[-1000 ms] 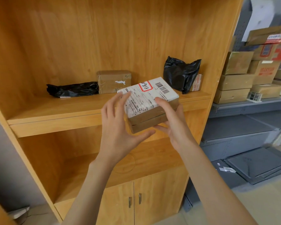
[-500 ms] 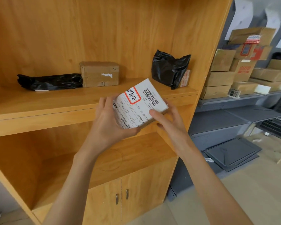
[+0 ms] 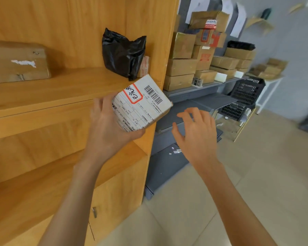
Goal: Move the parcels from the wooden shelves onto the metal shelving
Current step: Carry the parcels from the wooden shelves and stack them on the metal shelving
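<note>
Right, I see black bag [image 3: 124, 54] & brown box [image 3: 16, 62] on wood shelf [image 3: 64, 86]; left hand [image 3: 108, 128] grips labelled parcel [image 3: 142, 103], right hand [image 3: 196, 132] loose, apart.

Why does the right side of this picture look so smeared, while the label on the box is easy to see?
Head view: the labelled parcel in the left hand is fairly sharp; the right hand and the cartons on the metal shelving are motion-blurred, most toward the right edge. The wide lens bends straight edges. Lighting is soft, without glare.

Both forearms are bare to the frame edge, left hand [image 3: 108, 128] and right hand [image 3: 196, 132] ungloved
</note>
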`<control>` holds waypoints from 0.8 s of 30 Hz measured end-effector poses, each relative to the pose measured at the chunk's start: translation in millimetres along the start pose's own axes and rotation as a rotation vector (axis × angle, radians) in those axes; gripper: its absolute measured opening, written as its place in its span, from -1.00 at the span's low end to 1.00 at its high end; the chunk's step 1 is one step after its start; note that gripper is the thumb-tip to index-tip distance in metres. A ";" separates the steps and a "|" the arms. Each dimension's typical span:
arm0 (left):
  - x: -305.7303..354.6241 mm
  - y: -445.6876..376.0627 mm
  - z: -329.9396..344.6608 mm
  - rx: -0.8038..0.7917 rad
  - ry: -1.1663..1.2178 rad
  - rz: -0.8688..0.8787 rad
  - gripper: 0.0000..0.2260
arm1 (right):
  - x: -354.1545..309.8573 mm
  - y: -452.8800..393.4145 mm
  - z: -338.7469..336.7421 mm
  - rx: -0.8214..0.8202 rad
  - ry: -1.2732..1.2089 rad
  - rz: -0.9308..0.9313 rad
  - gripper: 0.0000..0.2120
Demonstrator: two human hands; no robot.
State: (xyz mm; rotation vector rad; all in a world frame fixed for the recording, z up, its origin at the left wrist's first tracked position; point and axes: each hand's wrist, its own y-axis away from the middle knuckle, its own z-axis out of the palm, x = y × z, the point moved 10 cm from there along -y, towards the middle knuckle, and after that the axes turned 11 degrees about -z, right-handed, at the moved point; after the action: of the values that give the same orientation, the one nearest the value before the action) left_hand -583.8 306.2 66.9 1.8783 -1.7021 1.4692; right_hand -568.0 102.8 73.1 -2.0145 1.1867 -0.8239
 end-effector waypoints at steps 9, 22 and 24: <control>82.4 -24.3 127.9 -0.106 0.006 0.100 -0.08 | 143.7 19.9 11.3 0.007 0.194 0.031 -0.80; 177.0 -105.2 242.0 0.046 -0.124 0.181 -0.09 | 312.3 -46.1 83.9 0.115 0.070 -0.052 -0.84; 183.6 -122.0 252.2 0.092 -0.204 0.207 -0.11 | 327.2 -61.3 101.1 0.138 0.050 -0.055 -0.85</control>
State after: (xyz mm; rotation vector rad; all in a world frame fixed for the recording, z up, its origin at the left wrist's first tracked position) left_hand -381.7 48.9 138.8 2.0112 -2.0078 1.4955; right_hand -330.8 -146.8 123.1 -1.9317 1.0754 -0.9618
